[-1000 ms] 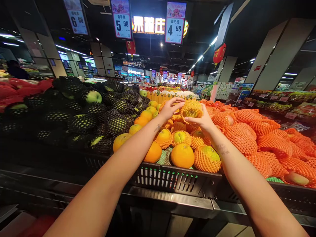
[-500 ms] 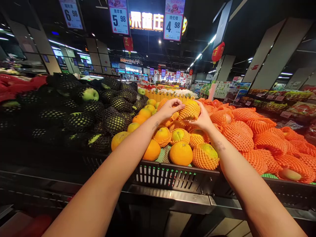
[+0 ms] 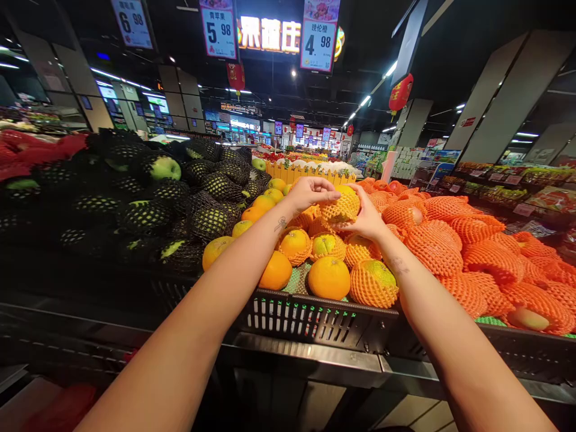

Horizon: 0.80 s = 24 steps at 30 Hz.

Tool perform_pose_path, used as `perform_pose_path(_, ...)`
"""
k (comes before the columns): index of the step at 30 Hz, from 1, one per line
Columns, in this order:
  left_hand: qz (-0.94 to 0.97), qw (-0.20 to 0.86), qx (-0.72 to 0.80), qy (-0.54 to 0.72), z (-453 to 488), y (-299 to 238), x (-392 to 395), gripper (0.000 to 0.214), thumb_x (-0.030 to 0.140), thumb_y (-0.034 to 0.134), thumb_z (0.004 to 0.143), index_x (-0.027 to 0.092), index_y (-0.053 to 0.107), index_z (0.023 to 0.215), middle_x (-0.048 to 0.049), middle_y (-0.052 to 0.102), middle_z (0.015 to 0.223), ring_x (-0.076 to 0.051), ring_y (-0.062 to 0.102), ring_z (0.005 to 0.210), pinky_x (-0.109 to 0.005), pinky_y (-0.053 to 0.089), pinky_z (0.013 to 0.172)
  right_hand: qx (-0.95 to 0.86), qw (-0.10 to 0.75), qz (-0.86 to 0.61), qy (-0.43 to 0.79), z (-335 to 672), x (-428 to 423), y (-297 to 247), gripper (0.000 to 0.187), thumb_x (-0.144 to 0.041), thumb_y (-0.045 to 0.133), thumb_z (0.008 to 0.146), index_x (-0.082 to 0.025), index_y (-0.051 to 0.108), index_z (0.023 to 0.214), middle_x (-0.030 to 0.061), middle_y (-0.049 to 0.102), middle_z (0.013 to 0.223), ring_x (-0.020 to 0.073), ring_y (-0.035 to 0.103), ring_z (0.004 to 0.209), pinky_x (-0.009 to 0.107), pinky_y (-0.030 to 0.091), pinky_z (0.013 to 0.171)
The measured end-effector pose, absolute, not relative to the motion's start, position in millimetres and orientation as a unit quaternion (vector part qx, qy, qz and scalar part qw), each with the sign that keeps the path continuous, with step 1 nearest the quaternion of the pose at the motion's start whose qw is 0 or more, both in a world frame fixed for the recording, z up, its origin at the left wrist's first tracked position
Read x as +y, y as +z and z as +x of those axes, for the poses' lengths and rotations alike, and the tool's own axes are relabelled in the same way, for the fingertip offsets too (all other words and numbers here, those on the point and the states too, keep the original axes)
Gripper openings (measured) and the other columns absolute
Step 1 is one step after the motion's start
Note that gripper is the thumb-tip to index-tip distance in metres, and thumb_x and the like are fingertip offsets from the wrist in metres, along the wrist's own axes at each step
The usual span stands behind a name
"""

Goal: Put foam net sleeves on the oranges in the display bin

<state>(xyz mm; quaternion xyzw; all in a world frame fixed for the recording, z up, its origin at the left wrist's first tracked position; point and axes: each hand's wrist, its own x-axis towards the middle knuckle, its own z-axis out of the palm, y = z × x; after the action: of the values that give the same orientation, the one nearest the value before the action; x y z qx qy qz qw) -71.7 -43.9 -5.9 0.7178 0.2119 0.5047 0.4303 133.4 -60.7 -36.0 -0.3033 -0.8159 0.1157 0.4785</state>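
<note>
I'm seeing a big heap of dark-netted green apples (image 3: 150,217) filling the left side. A heap of fruit in red-orange foam nets (image 3: 434,247) is spreading across the right. Between them, a black slotted crate (image 3: 380,330) is carrying oranges (image 3: 329,278), some sitting bare, some wearing nets. Over these I'm holding both hands out. The right hand (image 3: 369,217) is cupping the held orange (image 3: 346,199) from its right side and below, fingers curving in and closing on it. The left hand (image 3: 310,192) is meeting the fruit's upper left edge, fingers bunching close together near the thumb; I'm not able to tell whether they're pinching anything. A yellow-orange foam net (image 3: 336,212) is covering the fruit's lower part, its top showing bare.
</note>
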Motion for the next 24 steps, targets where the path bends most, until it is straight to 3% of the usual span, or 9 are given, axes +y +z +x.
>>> perform_pose_path(4, 0.711, 0.412, 0.226, 0.523, -69, -6, -46, 0.038, 0.039, 0.089, 0.065, 0.013, 0.062, 0.070, -0.0023, 0.061, 0.066, -0.010, 0.053, 0.059, -0.025, 0.035, 0.056, -0.833, 0.468, -0.280, 0.094, 134, -61, -34, 0.088, -0.036, 0.086, 0.054, -0.026, 0.042, 0.130, 0.0092, 0.053, 0.134, 0.0335, 0.051, 0.128, 0.050, 0.038, 0.113)
perform_pose_path(9, 0.656, 0.397, 0.198, 0.611, -68, -7, -43, 0.046, 0.048, 0.090, 0.063, 0.014, 0.061, 0.073, 0.0023, 0.058, 0.065, -0.008, 0.052, 0.061, -0.023, 0.042, 0.061, -0.843, 0.442, -0.279, 0.128, 126, -72, -30, 0.090, -0.038, 0.089, 0.053, -0.027, 0.045, 0.132, 0.0086, 0.055, 0.134, 0.0338, 0.052, 0.128, 0.052, 0.038, 0.115)
perform_pose_path(14, 0.646, 0.432, 0.222, 0.589, -68, -10, -35, 0.050, 0.057, 0.084, 0.069, 0.014, 0.057, 0.072, 0.0034, 0.053, 0.062, -0.007, 0.046, 0.054, -0.021, 0.038, 0.055, -0.789, 0.476, -0.310, 0.234, 119, -76, -32, 0.091, -0.040, 0.093, 0.045, -0.024, 0.054, 0.125, 0.0093, 0.062, 0.126, 0.0365, 0.057, 0.123, 0.055, 0.043, 0.111)
perform_pose_path(18, 0.653, 0.448, 0.235, 0.564, -70, -13, -30, 0.055, 0.065, 0.079, 0.070, 0.016, 0.055, 0.071, 0.0048, 0.045, 0.058, -0.005, 0.036, 0.047, -0.021, 0.027, 0.047, -0.748, 0.501, -0.289, 0.325, 117, -69, -35, 0.084, -0.041, 0.092, 0.047, -0.021, 0.058, 0.121, 0.0093, 0.066, 0.125, 0.0345, 0.060, 0.122, 0.053, 0.043, 0.112)
perform_pose_path(24, 0.682, 0.472, 0.251, 0.498, -73, -12, -37, 0.051, 0.061, 0.083, 0.067, 0.017, 0.061, 0.077, 0.0021, 0.048, 0.067, -0.007, 0.042, 0.056, -0.020, 0.028, 0.050, -0.663, 0.574, -0.293, 0.381, 119, -58, -38, 0.071, -0.049, 0.088, 0.052, -0.026, 0.063, 0.114, 0.0061, 0.068, 0.126, 0.0333, 0.060, 0.123, 0.055, 0.049, 0.108)
